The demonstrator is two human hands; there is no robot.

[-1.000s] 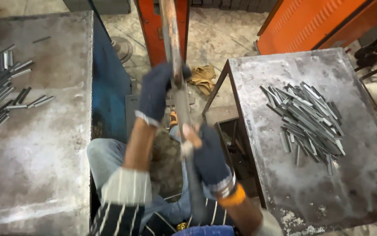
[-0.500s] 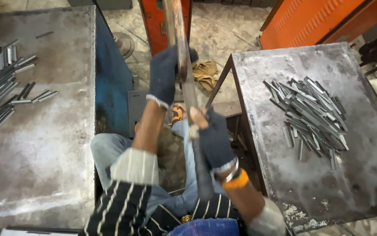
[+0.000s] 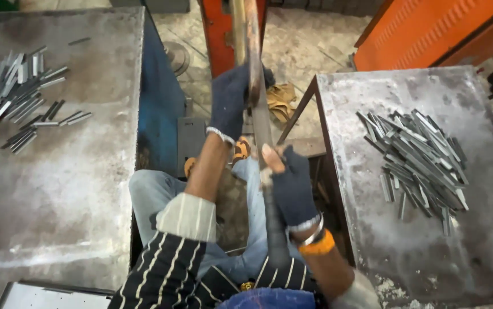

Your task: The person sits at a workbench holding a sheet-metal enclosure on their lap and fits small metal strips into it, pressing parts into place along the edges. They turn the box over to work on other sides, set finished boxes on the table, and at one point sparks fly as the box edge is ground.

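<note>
We look down past our own knees at a long metal lever [image 3: 256, 114] that runs up the middle of the view, from near our lap to the orange-red machine frame [image 3: 219, 34] at the top. Our left hand [image 3: 229, 103], in a dark blue glove, is wrapped around the lever high up, fingers curled shut on the rusty bar. Our right hand [image 3: 292, 191], in a fingerless dark glove with an orange band at the wrist, is closed on the same lever lower down, where the bar turns into a dark grip; the bare thumb lies along the metal. Both arms come out of striped black-and-white sleeves, and our jeans-clad legs sit beneath the lever.

To our right stands a grey steel desk [image 3: 372, 240] with a scuffed, stained top. On it lies a loose heap of short flat metal strips [image 3: 415, 160], criss-crossed over one another, well apart from our right hand. To our left is a second grey desk [image 3: 57, 189], its side painted blue, and on its far corner lie more metal strips, spread out flatter [image 3: 17, 97], several of them side by side. Between the desks, on the concrete floor beyond the lever, lies a crumpled tan rag [image 3: 280, 100]. Another orange machine body [image 3: 429, 28] fills the upper right corner.
</note>
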